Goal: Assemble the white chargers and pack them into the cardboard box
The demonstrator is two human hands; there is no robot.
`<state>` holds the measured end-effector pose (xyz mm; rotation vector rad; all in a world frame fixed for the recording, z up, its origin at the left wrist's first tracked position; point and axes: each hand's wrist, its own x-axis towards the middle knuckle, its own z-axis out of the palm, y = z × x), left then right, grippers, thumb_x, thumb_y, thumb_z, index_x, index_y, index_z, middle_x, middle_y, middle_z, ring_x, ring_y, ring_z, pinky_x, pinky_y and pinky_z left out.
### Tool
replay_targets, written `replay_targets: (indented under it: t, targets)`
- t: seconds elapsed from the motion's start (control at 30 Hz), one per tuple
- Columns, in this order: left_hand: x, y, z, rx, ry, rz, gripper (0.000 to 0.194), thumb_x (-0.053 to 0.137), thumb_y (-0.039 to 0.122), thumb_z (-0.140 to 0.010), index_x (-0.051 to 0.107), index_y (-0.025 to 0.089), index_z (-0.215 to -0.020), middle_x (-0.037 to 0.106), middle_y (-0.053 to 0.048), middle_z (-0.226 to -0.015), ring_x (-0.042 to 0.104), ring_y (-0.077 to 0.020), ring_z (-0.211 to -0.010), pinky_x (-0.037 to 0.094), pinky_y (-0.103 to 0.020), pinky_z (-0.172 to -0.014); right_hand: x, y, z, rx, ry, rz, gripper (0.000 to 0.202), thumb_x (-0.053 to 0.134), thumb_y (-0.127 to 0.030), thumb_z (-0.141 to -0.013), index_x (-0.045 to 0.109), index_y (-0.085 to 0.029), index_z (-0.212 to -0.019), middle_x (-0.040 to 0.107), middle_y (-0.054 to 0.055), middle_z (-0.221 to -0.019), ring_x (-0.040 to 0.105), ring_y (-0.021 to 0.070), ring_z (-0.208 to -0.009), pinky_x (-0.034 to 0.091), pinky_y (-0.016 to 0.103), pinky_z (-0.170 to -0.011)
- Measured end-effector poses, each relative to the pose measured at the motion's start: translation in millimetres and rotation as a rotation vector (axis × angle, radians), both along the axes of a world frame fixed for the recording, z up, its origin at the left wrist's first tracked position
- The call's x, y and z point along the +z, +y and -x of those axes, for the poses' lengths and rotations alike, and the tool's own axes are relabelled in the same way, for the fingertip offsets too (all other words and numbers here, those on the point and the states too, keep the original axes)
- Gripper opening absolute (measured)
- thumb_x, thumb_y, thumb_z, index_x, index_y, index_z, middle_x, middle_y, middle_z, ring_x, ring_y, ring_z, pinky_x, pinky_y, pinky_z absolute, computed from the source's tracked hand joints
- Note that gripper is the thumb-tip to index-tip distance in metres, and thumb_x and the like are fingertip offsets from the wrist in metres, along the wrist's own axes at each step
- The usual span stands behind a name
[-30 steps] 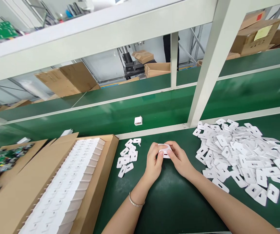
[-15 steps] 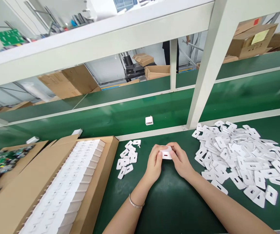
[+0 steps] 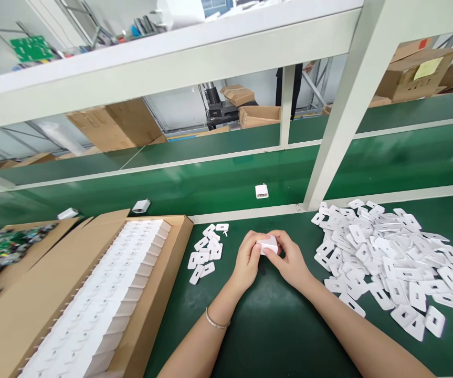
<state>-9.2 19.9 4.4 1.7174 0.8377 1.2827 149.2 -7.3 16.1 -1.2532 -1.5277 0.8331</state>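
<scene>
Both hands meet at the middle of the green table and grip one small white block point(image 3: 269, 244). My left hand point(image 3: 248, 258) has its fingers closed on the block's left side. My right hand point(image 3: 291, 260) pinches the right side, its thumb across the lower edge. The fingers cover part of the block. To the left of my left hand lies a small group of white plates with slots point(image 3: 203, 257). A large heap of similar white plates point(image 3: 383, 249) spreads out to the right of my right hand.
A cardboard box point(image 3: 163, 268) holding rows of white pieces point(image 3: 104, 289) stands at the left, with circuit boards point(image 3: 1, 252) beyond. A white block point(image 3: 261, 191) sits past the table's rear rail. A slanted post point(image 3: 338, 110) rises behind the heap. A person stands in the background.
The block in my hands has been tilted, and its slotted face no longer shows. The white blocks behind the rail have shifted to the right in view.
</scene>
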Motion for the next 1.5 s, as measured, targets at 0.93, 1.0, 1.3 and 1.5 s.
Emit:
replay_targets:
  t: [0.93,1.0,1.3,1.5]
  targets:
    - [2.3,19,-11,-0.077,-0.731,0.602,0.037,0.065,0.05,-0.09,0.059,0.018,-0.107,0.059,0.0,-0.079,0.054,-0.0141,-0.069,0.048,-0.031,-0.075,-39.2,27,-29,-0.442,-0.977,-0.048,0.063,0.052,-0.046,-0.099,0.055,0.001,-0.141,0.056,0.037,-0.143,0.051,0.0488,-0.137,0.032,0.067,-0.116]
    - [11.9,24,-6,-0.022,-0.718,0.549,0.033,0.065,0.045,-0.088,0.059,0.019,-0.108,0.061,-0.002,-0.084,0.056,-0.0148,-0.072,0.049,-0.032,-0.076,-34.5,24,-18,-0.346,-0.992,-0.118,0.048,0.052,-0.037,-0.099,0.06,-0.006,-0.134,0.061,0.031,-0.135,0.056,0.0444,-0.13,0.036,0.064,-0.114]
    - [84.6,-24,59,0.339,-0.334,0.202,0.032,0.06,0.048,-0.099,0.057,0.024,-0.12,0.063,-0.004,-0.104,0.064,-0.0169,-0.089,0.054,-0.034,-0.085,-23.0,29,-17,-0.052,-0.934,-0.286,0.022,0.044,-0.014,-0.098,0.065,-0.019,-0.099,0.06,0.012,-0.097,0.061,0.0278,-0.089,0.052,0.04,-0.078]
    - [79.2,-108,153,1.012,0.463,-0.07,0.027,0.062,0.045,-0.097,0.067,0.023,-0.112,0.058,-0.008,-0.113,0.062,-0.0245,-0.104,0.053,-0.039,-0.093,-26.9,28,-13,-0.213,-1.024,-0.328,0.019,0.057,-0.026,-0.096,0.064,-0.014,-0.109,0.057,0.019,-0.109,0.057,0.0341,-0.095,0.049,0.042,-0.076]
